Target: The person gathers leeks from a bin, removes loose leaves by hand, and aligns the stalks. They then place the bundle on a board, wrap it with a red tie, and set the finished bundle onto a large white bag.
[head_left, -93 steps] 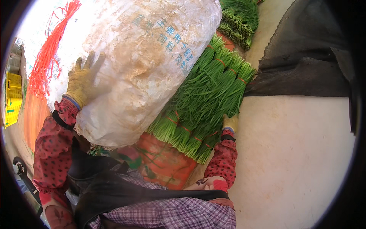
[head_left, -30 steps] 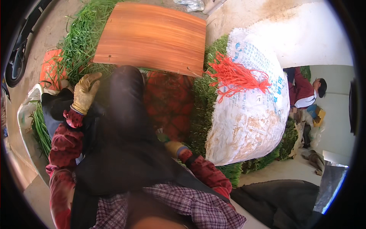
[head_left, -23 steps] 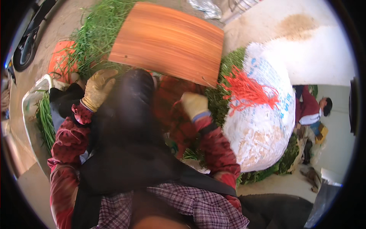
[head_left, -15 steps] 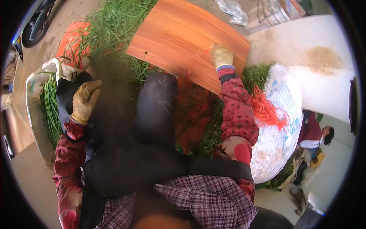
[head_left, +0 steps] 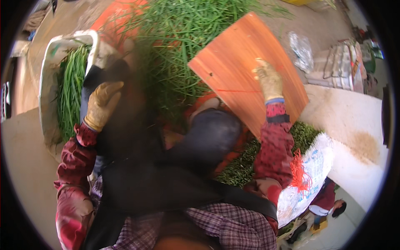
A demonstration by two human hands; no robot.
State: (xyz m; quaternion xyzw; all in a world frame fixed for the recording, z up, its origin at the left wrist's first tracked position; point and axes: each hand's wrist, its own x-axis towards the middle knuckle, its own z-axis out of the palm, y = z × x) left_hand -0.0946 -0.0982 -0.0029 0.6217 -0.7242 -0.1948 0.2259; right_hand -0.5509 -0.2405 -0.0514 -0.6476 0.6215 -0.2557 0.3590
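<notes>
My right hand, in a worn yellow work glove, is over a wood-grain board. Its fingers are loosely bent and apart. A thin red string runs across the board and passes beneath this hand. My left hand, gloved the same way, is by my dark-clad leg, next to a white tub. Its thumb stands off from the fingers and nothing shows in it. Long green stalks lie bundled in the tub. A dark blur hides part of the middle.
Loose green stalks are heaped beyond my legs on an orange sheet. At right are a white woven sack with red strings and cut greens. A clear plastic bag lies beyond the board. A person is farther right.
The view has shifted, showing more of the heap. My right hand's fingers have loosened, and the red string now stretches straighter over the board. My left hand stays beside my leg.
</notes>
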